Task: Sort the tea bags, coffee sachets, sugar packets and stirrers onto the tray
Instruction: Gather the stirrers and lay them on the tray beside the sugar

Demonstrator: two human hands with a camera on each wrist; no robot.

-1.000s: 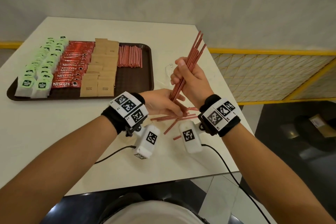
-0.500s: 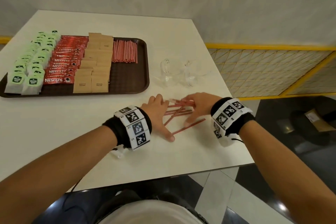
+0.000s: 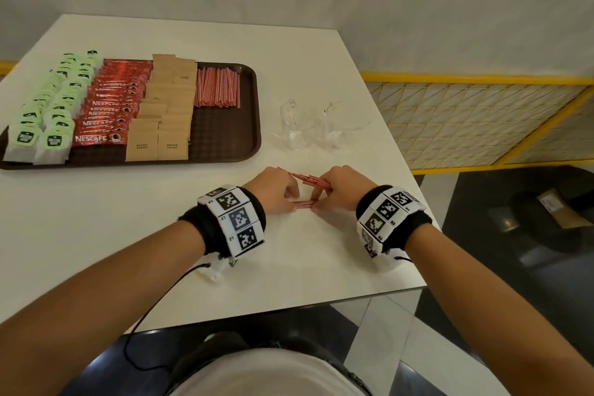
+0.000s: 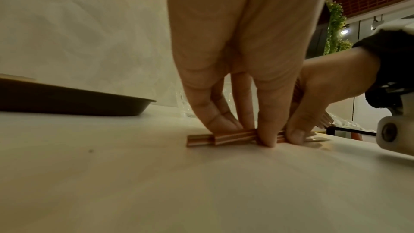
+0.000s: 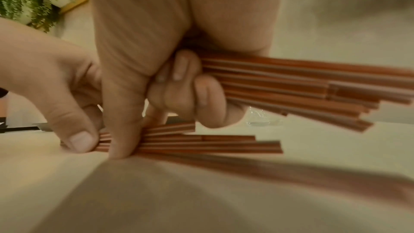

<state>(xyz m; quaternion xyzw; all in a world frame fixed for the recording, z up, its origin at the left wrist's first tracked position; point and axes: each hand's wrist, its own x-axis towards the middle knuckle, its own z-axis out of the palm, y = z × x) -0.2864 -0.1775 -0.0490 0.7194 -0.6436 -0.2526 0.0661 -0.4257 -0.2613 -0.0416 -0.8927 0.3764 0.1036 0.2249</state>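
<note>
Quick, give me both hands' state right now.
Left hand: fingertips pinching the loose stirrers on the table.
Right hand: gripping a stirrer bundle, thumb on the loose ones.

Red-and-white striped stirrers [image 3: 218, 87], green tea bags [image 3: 53, 100], brown tray [image 3: 225, 132]

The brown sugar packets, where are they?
In the head view, the brown sugar packets lie on the tray, between the coffee sachets and the stirrers.
</note>
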